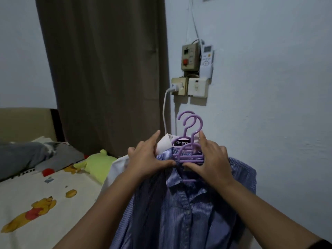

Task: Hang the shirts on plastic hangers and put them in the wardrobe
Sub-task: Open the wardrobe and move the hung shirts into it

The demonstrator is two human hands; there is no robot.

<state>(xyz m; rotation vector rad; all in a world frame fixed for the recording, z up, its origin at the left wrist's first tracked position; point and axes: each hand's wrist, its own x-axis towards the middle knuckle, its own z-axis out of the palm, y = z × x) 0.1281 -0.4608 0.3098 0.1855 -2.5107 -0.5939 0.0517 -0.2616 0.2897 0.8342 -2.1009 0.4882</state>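
A blue striped shirt [179, 209] is hanging buttoned on a purple plastic hanger [190, 155], its collar spread open. Behind it, a white shirt [163, 144] is sitting on a second purple hanger [185, 119], both hooks pointing upward.

Two bare forearms reach in from the bottom edge, uncovered from wrist to elbow. The left hand [150, 159] and right hand [209, 159] wear no rings, watch or gloves. A dark sleeve edge [323, 244] shows at the lower right corner.
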